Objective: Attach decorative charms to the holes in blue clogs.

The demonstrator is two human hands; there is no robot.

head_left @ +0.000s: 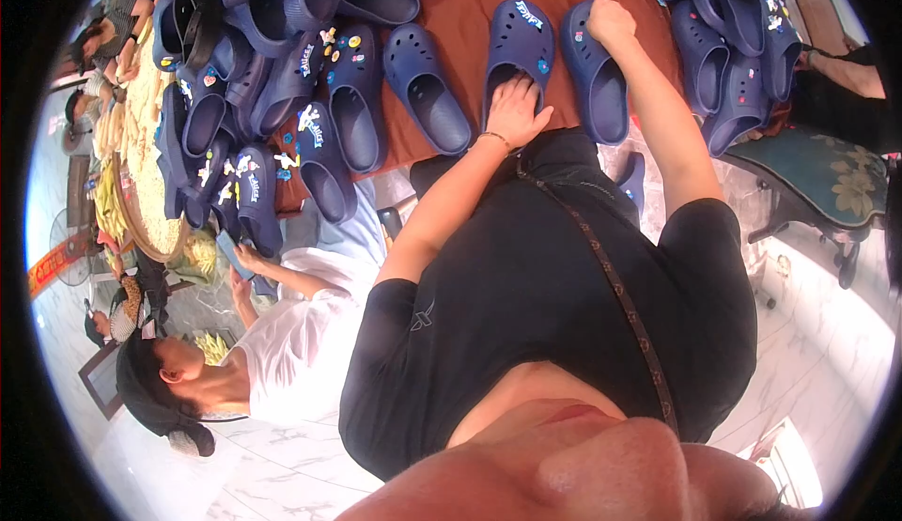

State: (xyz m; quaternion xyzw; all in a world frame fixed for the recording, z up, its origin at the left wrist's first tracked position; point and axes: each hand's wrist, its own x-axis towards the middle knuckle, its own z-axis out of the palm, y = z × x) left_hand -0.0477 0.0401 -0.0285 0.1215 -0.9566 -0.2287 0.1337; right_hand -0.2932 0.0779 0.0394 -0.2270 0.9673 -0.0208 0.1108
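1. Brown cloth [460, 4]: beneath numerous navy clogs [352, 98].
2. Left clog [519, 46]: at cloth's near edge; toe points away from wearer [564, 286], long axis nearly fore-and-aft.
3. Right clog [590, 70]: beside it, apart; toe away, angled slightly left.
4. Left hand [516, 108]: fingers extended, unclenched, tips hidden inside left clog.
5. Right hand [612, 25]: fingers clenched at right clog's toe; contents cannot be told.

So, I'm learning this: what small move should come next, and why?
Perhaps lift the right hand away from its clog to check the toe: the fist hides part of it, while the other clog, with the left hand partly inside, shows its white decoration plainly.
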